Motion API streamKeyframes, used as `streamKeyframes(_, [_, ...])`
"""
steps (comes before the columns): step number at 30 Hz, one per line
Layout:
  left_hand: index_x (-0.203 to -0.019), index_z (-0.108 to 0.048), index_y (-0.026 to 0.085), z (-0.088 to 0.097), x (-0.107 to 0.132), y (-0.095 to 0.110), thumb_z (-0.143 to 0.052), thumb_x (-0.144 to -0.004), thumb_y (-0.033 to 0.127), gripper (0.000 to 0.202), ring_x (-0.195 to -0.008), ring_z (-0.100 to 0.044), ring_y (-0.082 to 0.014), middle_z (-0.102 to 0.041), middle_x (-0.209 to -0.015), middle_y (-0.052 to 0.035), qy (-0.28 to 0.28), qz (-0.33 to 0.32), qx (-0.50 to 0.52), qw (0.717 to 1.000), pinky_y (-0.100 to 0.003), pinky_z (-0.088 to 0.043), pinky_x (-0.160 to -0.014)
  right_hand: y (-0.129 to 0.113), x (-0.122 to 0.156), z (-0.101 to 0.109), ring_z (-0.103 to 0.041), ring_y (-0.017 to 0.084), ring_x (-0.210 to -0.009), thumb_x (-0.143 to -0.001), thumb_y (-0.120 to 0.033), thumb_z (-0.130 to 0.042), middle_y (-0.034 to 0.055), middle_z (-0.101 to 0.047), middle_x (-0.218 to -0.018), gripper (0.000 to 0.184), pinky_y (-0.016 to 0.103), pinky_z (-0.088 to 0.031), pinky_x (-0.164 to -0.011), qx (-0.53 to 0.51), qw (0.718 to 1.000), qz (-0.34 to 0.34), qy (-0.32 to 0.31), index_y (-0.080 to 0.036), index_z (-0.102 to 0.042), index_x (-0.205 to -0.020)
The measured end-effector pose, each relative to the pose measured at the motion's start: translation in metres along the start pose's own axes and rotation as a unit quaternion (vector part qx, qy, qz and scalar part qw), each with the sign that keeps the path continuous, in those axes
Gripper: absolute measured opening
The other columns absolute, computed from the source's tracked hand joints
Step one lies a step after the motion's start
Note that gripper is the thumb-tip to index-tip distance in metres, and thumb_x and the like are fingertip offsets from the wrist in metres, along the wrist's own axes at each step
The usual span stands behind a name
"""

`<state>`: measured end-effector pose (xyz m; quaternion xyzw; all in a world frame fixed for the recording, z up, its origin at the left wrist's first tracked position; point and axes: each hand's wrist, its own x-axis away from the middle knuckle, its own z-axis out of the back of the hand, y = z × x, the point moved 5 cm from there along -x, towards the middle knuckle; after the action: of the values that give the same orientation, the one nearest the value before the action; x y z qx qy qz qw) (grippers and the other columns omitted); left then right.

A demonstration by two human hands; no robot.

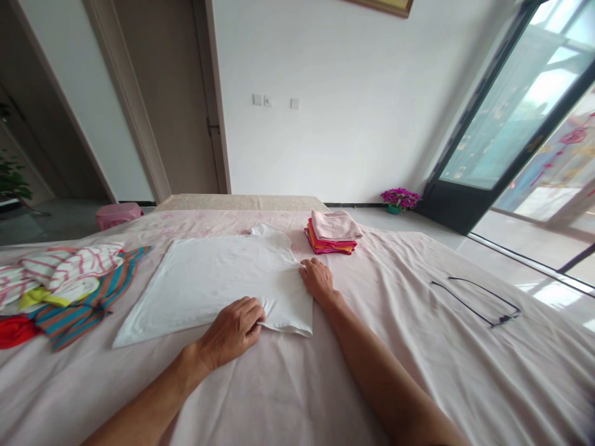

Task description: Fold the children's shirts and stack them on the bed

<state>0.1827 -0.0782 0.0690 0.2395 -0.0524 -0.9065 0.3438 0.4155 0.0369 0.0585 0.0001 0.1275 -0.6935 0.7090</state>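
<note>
A white T-shirt (209,272) lies spread out flat, its hem towards the left and its neck end towards the right. My left hand (237,328) pinches its near edge, and small creases run out from the fingers. At the shirt's right end, my right hand (318,279) has its fingers closed on the edge by the neckline. One sleeve sticks out on the far side; the near sleeve lies between my hands. Just beyond my right hand stands a stack of folded clothes (332,232), pale pink on top with red and orange layers below.
Loose clothes (74,279), striped, yellow and red, are heaped at the left. Eyeglasses (504,317) rest on the pink bedsheet (390,371) at the right. Past the sheet are a pink stool (118,214), a pot of purple flowers (400,199) and a glass door (493,124).
</note>
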Motion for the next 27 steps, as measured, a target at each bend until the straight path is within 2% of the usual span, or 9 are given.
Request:
streamKeyframes(3, [-0.09, -0.054, 0.027, 0.009, 0.005, 0.002, -0.056, -0.077, 0.009, 0.022, -0.106, -0.059, -0.0248, -0.065, -0.103, -0.0063, 0.007, -0.027, -0.001, 1.0, -0.045, -0.05, -0.091, 0.001, -0.002, 0.001, -0.056, 0.022, -0.108, -0.1, -0.039, -0.04, 0.0067, -0.061, -0.12, 0.036, 0.031, -0.036, -0.089, 0.002, 1.0, 0.001, -0.002, -0.028, -0.061, -0.127])
streamKeyframes(5, [-0.098, -0.057, 0.027, 0.011, 0.004, 0.007, -0.057, -0.079, 0.013, 0.023, -0.128, -0.05, -0.0264, -0.063, -0.121, -0.0075, 0.015, -0.056, 0.011, 0.998, -0.049, -0.041, -0.109, 0.001, -0.001, 0.003, -0.055, 0.023, -0.109, -0.1, -0.039, -0.04, 0.0074, -0.062, -0.118, 0.036, 0.032, -0.037, -0.09, 0.013, 1.0, 0.004, 0.006, -0.028, -0.063, -0.125])
streamKeyframes(8, [-0.126, -0.053, 0.025, 0.005, 0.001, 0.014, -0.055, -0.087, 0.025, 0.039, -0.141, -0.039, -0.0249, -0.055, -0.141, -0.0079, -0.015, -0.075, 0.027, 0.997, -0.05, -0.03, -0.119, -0.003, 0.004, 0.009, -0.053, 0.025, -0.113, -0.099, -0.037, -0.042, 0.0094, -0.062, -0.121, 0.036, 0.036, -0.036, -0.095, 0.026, 0.998, 0.025, 0.046, -0.026, -0.062, -0.127])
streamKeyframes(10, [-0.14, -0.045, 0.024, -0.001, 0.0, 0.018, -0.053, -0.091, 0.031, 0.05, -0.14, -0.041, -0.0233, -0.052, -0.146, -0.0076, -0.064, -0.083, 0.035, 0.994, -0.049, -0.029, -0.12, -0.008, 0.009, 0.014, -0.049, 0.026, -0.119, -0.099, -0.037, -0.044, 0.0107, -0.059, -0.13, 0.039, 0.038, -0.033, -0.102, 0.021, 0.994, 0.064, 0.084, -0.024, -0.058, -0.132])
streamKeyframes(13, [-0.14, -0.05, 0.025, -0.004, 0.002, 0.023, -0.051, -0.094, 0.035, 0.047, -0.138, -0.045, -0.0224, -0.053, -0.147, -0.0063, -0.113, -0.098, 0.05, 0.987, -0.048, -0.027, -0.121, -0.017, 0.015, 0.017, -0.034, 0.027, -0.138, -0.098, -0.043, -0.044, 0.0106, -0.045, -0.149, 0.051, 0.043, -0.02, -0.115, 0.007, 0.983, 0.146, 0.109, -0.021, -0.047, -0.144])
streamKeyframes(17, [-0.134, -0.057, 0.023, 0.0, 0.005, 0.028, -0.05, -0.094, 0.033, 0.042, -0.136, -0.048, -0.022, -0.054, -0.145, -0.0068, -0.128, -0.098, 0.074, 0.984, -0.046, -0.03, -0.12, -0.025, 0.018, 0.0, -0.018, 0.025, -0.148, -0.099, -0.052, -0.038, 0.0075, -0.032, -0.159, 0.06, 0.045, -0.007, -0.12, 0.001, 0.978, 0.206, 0.009, -0.023, -0.036, -0.152])
streamKeyframes(20, [-0.127, -0.062, 0.024, 0.002, 0.006, 0.029, -0.05, -0.095, 0.032, 0.035, -0.132, -0.052, -0.0207, -0.06, -0.139, -0.0057, -0.119, -0.091, 0.105, 0.983, -0.044, -0.033, -0.118, -0.021, 0.017, -0.01, -0.023, 0.024, -0.147, -0.101, -0.05, -0.035, 0.0074, -0.037, -0.157, 0.057, 0.046, -0.01, -0.12, -0.005, 0.984, 0.17, -0.045, -0.023, -0.038, -0.151])
streamKeyframes(23, [-0.122, -0.064, 0.025, 0.007, 0.01, 0.019, -0.052, -0.093, 0.028, 0.032, -0.123, -0.06, -0.0183, -0.068, -0.128, -0.0037, -0.087, -0.061, 0.125, 0.986, -0.038, -0.04, -0.113, -0.019, 0.017, -0.006, -0.029, 0.025, -0.144, -0.1, -0.044, -0.041, 0.0091, -0.044, -0.151, 0.05, 0.045, -0.016, -0.118, -0.015, 0.988, 0.15, -0.011, -0.021, -0.046, -0.145])
streamKeyframes(27, [-0.119, -0.064, 0.025, 0.031, 0.03, -0.015, -0.054, -0.09, 0.023, 0.031, -0.114, -0.064, -0.0164, -0.071, -0.118, -0.0023, -0.049, -0.001, 0.08, 0.996, -0.03, -0.048, -0.104, -0.021, 0.019, 0.01, -0.047, 0.022, -0.128, -0.097, -0.033, -0.049, 0.0097, -0.056, -0.138, 0.039, 0.036, -0.033, -0.109, -0.033, 0.984, 0.173, 0.038, -0.021, -0.057, -0.134])
